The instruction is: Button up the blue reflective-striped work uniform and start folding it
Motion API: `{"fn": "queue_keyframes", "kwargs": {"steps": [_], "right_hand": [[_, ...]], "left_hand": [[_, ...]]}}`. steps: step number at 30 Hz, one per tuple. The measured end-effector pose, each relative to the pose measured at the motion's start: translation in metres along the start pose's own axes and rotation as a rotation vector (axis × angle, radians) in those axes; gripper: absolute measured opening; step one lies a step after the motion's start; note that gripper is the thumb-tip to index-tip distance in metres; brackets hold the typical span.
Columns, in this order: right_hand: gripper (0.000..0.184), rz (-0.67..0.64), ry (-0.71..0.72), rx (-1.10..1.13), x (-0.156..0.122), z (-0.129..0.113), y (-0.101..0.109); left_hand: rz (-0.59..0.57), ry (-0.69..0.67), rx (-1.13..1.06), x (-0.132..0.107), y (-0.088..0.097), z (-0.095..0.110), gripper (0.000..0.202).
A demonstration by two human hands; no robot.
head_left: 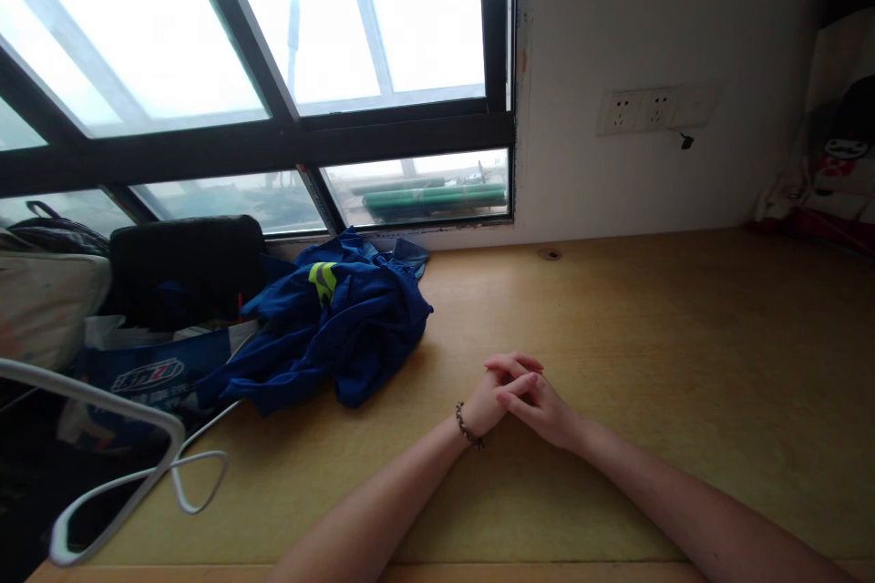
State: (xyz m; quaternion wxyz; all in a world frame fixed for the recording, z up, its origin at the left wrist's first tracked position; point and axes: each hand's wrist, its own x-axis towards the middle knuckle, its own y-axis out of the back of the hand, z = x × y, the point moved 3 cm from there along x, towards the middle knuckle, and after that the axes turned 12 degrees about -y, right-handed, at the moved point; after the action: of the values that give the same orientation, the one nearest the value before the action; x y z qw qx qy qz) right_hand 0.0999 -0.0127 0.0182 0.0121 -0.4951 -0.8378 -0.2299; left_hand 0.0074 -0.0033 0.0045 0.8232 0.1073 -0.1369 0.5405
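Both hands rest together above the wooden tabletop (656, 373), a little right of the middle of the view. The fingers of my left hand (487, 399) are interlaced with those of my right hand (549, 413). Each is closed against the other, and no object shows between them. Around my left wrist sits a dark braided bracelet (468, 426). Nearest to the hands, off to the left, lies a crumpled blue garment (355, 319) with a yellow-green reflective patch.
A white metal frame or rack (109, 396) juts in at the left. Behind it are a blue printed bag (154, 373), a black bag (188, 264) and a pale bag (47, 301). A window (383, 123) and wall sockets (639, 111) line the back; patterned fabric (838, 173) hangs at right.
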Motion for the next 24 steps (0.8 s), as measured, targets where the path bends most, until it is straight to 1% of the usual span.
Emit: {"fn": "queue_keyframes", "kwargs": {"steps": [6, 8, 10, 12, 14, 16, 17, 18, 19, 20, 21, 22, 24], "right_hand": [[0.036, -0.015, -0.003, -0.002, -0.001, -0.002, 0.001], [0.041, -0.008, -0.019, -0.021, -0.003, -0.001, 0.0], [0.053, 0.048, -0.041, -0.052, -0.006, 0.001, -0.002], [0.066, 0.135, -0.065, -0.07, -0.008, 0.004, -0.004], [0.074, 0.213, -0.098, -0.047, -0.01, 0.008, -0.005], [0.071, 0.284, -0.138, -0.002, -0.008, 0.014, -0.004], [0.068, 0.323, -0.157, 0.012, -0.007, 0.018, -0.003], [0.064, 0.363, -0.176, 0.015, -0.006, 0.022, -0.001], [0.06, 0.4, -0.201, 0.011, -0.004, 0.027, 0.002], [0.057, 0.43, -0.235, 0.006, -0.002, 0.033, 0.004], [0.055, 0.452, -0.274, 0.005, 0.0, 0.039, 0.006], [0.053, 0.466, -0.312, 0.011, 0.001, 0.044, 0.008], [0.05, 0.472, -0.362, 0.027, 0.003, 0.052, 0.009]], "left_hand": [[0.004, -0.008, -0.057, 0.0, -0.001, 0.0, 0.022], [-0.005, -0.011, -0.093, 0.0, -0.002, 0.0, 0.024], [-0.026, -0.024, -0.099, -0.001, -0.003, 0.003, 0.029], [-0.043, -0.052, -0.049, -0.002, -0.003, 0.005, 0.037], [-0.049, -0.077, 0.037, -0.002, -0.001, 0.007, 0.041], [-0.032, -0.097, 0.179, -0.001, 0.005, 0.008, 0.039], [-0.002, -0.114, 0.299, 0.001, 0.009, 0.008, 0.035], [0.053, -0.135, 0.458, 0.003, 0.016, 0.01, 0.031], [0.14, -0.147, 0.649, 0.004, 0.024, 0.013, 0.028], [0.259, -0.145, 0.854, 0.006, 0.035, 0.017, 0.028], [0.4, -0.119, 1.049, 0.006, 0.047, 0.021, 0.031], [0.552, -0.065, 1.217, 0.006, 0.06, 0.025, 0.039], [0.831, 0.099, 1.44, 0.001, 0.088, 0.032, 0.061]]}}
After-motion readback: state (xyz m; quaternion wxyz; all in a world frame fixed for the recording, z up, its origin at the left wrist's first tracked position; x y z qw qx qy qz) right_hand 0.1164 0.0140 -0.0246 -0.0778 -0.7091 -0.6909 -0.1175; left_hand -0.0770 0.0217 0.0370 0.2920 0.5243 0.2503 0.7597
